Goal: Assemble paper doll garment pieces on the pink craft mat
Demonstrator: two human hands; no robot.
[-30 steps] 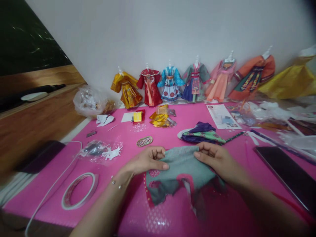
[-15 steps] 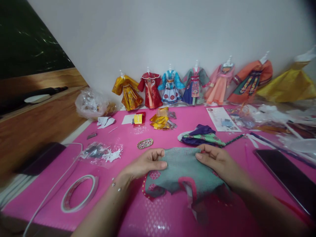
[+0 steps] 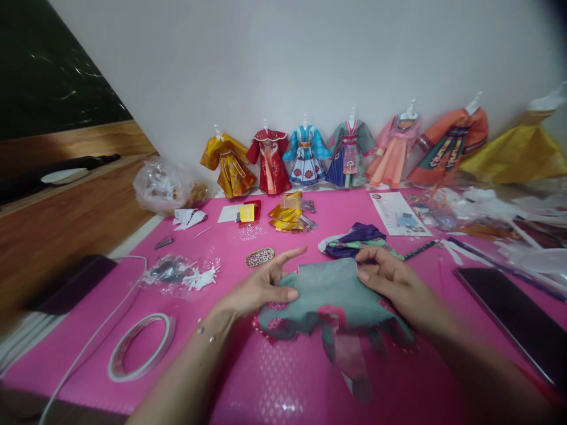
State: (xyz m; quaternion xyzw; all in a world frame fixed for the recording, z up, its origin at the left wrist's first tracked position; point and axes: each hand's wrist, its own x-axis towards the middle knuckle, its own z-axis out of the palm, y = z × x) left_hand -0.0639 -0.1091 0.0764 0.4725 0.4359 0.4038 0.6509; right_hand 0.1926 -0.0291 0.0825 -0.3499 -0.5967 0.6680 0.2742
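Note:
A small grey-green doll robe (image 3: 330, 293) with pink trim and pink patterned patches is spread between my hands, just above the pink mat. My left hand (image 3: 261, 289) has its thumb on the robe's left edge and its index finger raised off the cloth; its other fingers are largely hidden. At the upper right corner, my right hand (image 3: 394, 283) pinches the fabric between thumb and fingers. Loose strips hang from the robe's lower side. Just beyond lies a folded purple and green doll garment (image 3: 358, 239).
Dressed doll forms, such as a red one (image 3: 268, 162), stand along the wall. A tape roll (image 3: 166, 348) and a bead dish (image 3: 260, 257) are on the left. A phone (image 3: 509, 319) lies right, near an instruction sheet (image 3: 398, 206). A white cable (image 3: 97, 336) crosses the mat.
My left index finger has lifted off the robe's upper edge and stretched out, while the thumb stays on the cloth. The robe's upper left edge has shifted, and its lower strips hang differently.

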